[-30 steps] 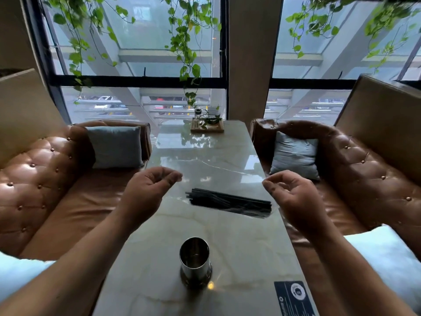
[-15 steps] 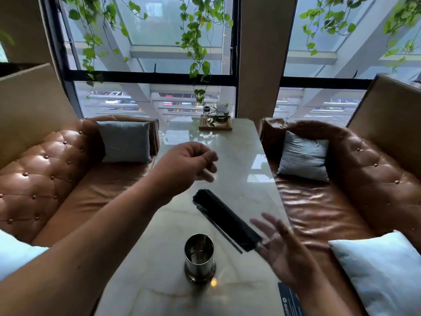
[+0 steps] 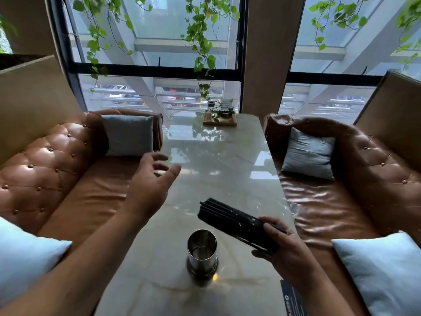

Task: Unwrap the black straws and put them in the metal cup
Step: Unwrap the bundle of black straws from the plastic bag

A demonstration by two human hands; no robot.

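Plainly, the unwrapping has not yet begun in earnest. The right hand [image 3: 287, 252] holds the bundle of black straws [image 3: 230, 221] at the near right of the surface [image 3: 218, 160], its fingers [image 3: 276, 229] curled round the bundle's near end. The bundle slants away to the far left, and its free end lies just beyond the metal cup [image 3: 201, 249]. Whether that end rests on the surface or hangs above it cannot be told. Pale flecks and glints along the straws suggest a clear wrap around them, though its seam is too fine to make out.

The left hand [image 3: 148, 181] hovers over the left edge of the surface, well apart from the bundle; its fingers are loosely spread and it holds nothing. The metal cup stands upright near the middle of the near end and looks empty, with no straws in it.

So the step in hand looks like picking up the bundle, done with one hand only. The next move probably calls for the left hand to come across to the free end and find an edge of the wrap to pinch and tear while the right hand steadies the straws; the smooth film may slip. A wooden tray [image 3: 219, 120] with a small plant sits at the far end.
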